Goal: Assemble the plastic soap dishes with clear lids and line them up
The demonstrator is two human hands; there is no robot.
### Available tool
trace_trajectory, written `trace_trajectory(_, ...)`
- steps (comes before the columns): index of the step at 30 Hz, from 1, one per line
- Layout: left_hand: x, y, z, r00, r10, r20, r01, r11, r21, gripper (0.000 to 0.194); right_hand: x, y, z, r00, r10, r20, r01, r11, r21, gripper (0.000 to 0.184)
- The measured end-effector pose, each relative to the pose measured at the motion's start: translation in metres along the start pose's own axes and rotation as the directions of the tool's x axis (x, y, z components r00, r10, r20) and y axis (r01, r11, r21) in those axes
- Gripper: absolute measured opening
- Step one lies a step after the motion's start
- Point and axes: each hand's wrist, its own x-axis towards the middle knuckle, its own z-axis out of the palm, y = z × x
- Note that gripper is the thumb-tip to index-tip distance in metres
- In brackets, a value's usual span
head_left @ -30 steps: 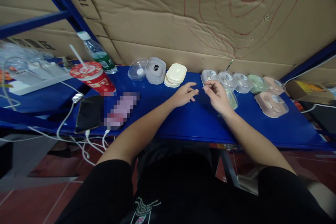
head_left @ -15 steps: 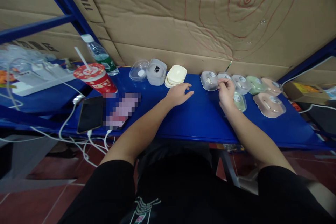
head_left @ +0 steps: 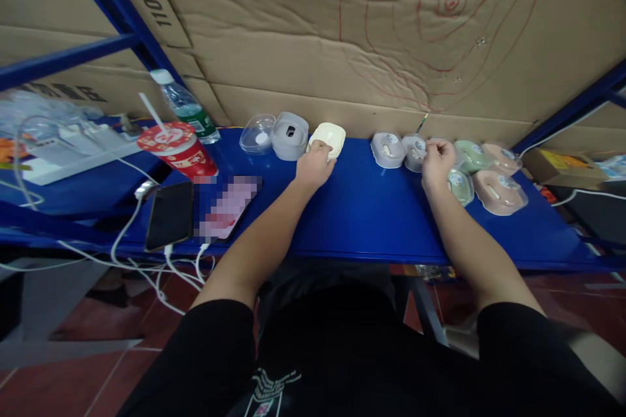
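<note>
My left hand is closed at the front edge of a cream-coloured plastic lid, its fingers curled over the near rim. The lid lies on top of other cream pieces at the back of the blue table. My right hand is held in a pinch over a row of small lidded boxes, in front of a grey box partly hidden behind it. Whatever is between these fingertips, if anything, is too small to make out. Left of the right hand stand two grey boxes; to its right are a green box and pink boxes.
A grey box with a dark slot and a clear lid stand left of the cream lid. Farther left are a red drink cup, a water bottle, and two phones on white cables. Cardboard walls the back.
My left hand has moved slightly left, from open beside the cream lid to closed on its front edge. My right hand has shifted right along the row, uncovering the second grey box.
</note>
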Motion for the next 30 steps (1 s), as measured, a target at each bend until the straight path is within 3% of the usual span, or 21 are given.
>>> trace_trajectory(3,0.001,-0.002,-0.002,1.0,-0.007,0.026,0.005,0.998,0.061,0.04,0.008,0.006,-0.002,0.99,0.08,-0.117,-0.069,0.994,0.088,0.024)
trace_trajectory(10,0.004,-0.005,-0.005,0.998,-0.053,0.022,0.051,0.994,0.092,0.033,0.023,0.023,-0.006,0.971,0.225,-0.078,-0.205,0.956,0.211,0.026)
trace_trajectory(16,0.004,-0.004,-0.006,0.998,-0.068,-0.014,0.068,0.997,0.043,0.029,0.025,0.024,-0.014,0.993,0.094,-0.074,-0.084,0.988,0.128,0.036)
trace_trajectory(20,0.001,-0.002,-0.009,0.997,-0.076,-0.033,0.076,0.997,-0.001,0.026,0.029,0.027,-0.017,0.992,0.08,-0.094,-0.072,0.994,0.085,0.036)
trace_trajectory(24,-0.002,0.002,-0.014,0.993,-0.064,-0.104,0.054,0.994,-0.091,0.022,0.023,0.026,-0.016,0.997,-0.014,-0.073,0.015,1.0,0.019,0.038)
trace_trajectory(27,-0.004,0.007,-0.015,0.98,0.015,-0.196,-0.053,0.98,-0.191,0.015,0.006,0.012,-0.011,0.994,-0.104,0.01,0.105,0.994,-0.034,0.035)
trace_trajectory(30,-0.008,0.013,-0.013,0.974,0.066,-0.217,-0.13,0.947,-0.294,0.017,-0.018,-0.009,-0.002,0.97,-0.137,0.2,0.144,0.989,-0.019,0.042)
